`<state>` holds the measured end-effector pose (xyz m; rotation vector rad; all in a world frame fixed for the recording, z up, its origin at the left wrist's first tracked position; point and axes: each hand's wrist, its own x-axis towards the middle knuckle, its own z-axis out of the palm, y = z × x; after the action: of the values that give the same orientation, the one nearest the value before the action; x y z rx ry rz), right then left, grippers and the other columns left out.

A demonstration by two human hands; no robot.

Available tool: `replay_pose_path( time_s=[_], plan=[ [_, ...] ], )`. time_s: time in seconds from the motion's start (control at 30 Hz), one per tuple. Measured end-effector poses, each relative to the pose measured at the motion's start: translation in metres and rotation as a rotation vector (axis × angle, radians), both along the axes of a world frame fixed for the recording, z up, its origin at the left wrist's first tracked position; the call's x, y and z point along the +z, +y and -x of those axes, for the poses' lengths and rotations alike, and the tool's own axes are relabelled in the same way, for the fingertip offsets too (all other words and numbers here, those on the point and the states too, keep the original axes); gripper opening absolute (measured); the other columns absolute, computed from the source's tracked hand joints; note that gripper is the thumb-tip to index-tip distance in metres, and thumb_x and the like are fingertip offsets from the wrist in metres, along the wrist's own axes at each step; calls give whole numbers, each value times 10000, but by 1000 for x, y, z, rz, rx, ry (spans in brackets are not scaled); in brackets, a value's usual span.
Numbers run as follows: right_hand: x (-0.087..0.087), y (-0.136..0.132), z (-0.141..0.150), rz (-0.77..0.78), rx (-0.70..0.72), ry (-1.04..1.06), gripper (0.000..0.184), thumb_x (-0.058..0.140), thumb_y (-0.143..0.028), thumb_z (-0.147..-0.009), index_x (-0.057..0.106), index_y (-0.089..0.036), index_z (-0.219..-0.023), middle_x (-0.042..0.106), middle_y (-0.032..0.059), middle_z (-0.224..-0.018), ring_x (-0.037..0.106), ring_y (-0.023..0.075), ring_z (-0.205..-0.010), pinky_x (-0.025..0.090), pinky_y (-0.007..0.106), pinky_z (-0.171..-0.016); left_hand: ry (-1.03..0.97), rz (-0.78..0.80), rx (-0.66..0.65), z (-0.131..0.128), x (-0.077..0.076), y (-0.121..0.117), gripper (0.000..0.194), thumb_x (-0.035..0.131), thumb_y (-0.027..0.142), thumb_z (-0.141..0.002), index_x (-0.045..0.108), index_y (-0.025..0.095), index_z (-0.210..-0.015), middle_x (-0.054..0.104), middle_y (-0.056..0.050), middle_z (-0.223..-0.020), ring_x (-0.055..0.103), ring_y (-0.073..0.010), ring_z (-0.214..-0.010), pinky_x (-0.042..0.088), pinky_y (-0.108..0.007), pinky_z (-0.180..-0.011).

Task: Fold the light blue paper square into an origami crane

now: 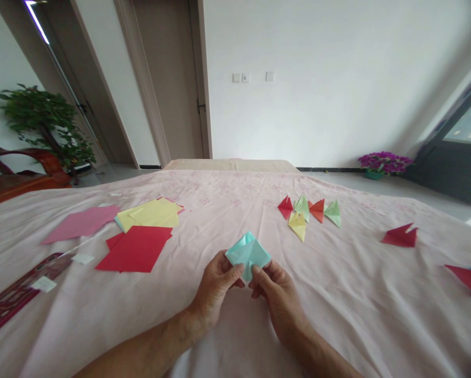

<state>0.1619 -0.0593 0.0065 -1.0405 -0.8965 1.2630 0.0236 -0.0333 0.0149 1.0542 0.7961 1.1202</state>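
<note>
Turquoise folded paper (250,253) is pinched — left hand (215,281), right hand (280,294).

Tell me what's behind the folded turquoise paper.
Fingers of the left hand and right hand curl behind the turquoise paper, showing partly at its edges. Its back face, the remaining finger parts and the cloth directly beyond are covered.

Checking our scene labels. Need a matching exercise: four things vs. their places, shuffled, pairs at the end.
Things
1. turquoise folded paper
2. yellow sheets
3. potted purple flowers
4. white wall plates

Places
A. on the floor, toward the right
B. on the wall, right of the door
C. held by left hand and right hand
D. lying on the cloth, toward the left

Pairs: 1-C, 2-D, 3-A, 4-B
</note>
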Motion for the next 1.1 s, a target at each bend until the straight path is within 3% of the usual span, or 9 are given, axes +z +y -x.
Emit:
replay_pose_path(
  time_s=[0.13,0.43,0.77,1.1],
  plan=[
    [1,2,-1,33,6,72,346,731,-478,-732,569,-172,-724,587,-31,-561,500,89,-496,401,199,-492,-1,107,-67,-2,-5,-1,321,682,402,-788,651,131,-959,652,-74,-908,612,-153,-778,493,-232,-615],
    [-6,5,-1,103,46,42,386,709,-513,-743,534,-174,-684,588,-25,-521,506,85,-450,411,196,-460,82,129,-9,-5,-12,2,330,720,412,-747,665,118,-885,649,-47,-786,592,-129,-666,482,-228,-568],
    [-4,5,2,59,114,114,354,763,-456,-702,553,-172,-723,605,-31,-565,536,88,-491,446,196,-472,-93,354,-124,-2,-10,9,360,752,461,-708,654,126,-793,598,5,-628,555,-80,-568,421,-176,-521],
    [-2,5,2,119,114,41,344,782,-421,-659,561,-166,-728,604,-32,-549,530,90,-477,442,197,-443,-93,358,-69,-4,-13,8,326,776,407,-696,643,127,-795,597,13,-610,557,-83,-564,437,-187,-531]
  ],
)
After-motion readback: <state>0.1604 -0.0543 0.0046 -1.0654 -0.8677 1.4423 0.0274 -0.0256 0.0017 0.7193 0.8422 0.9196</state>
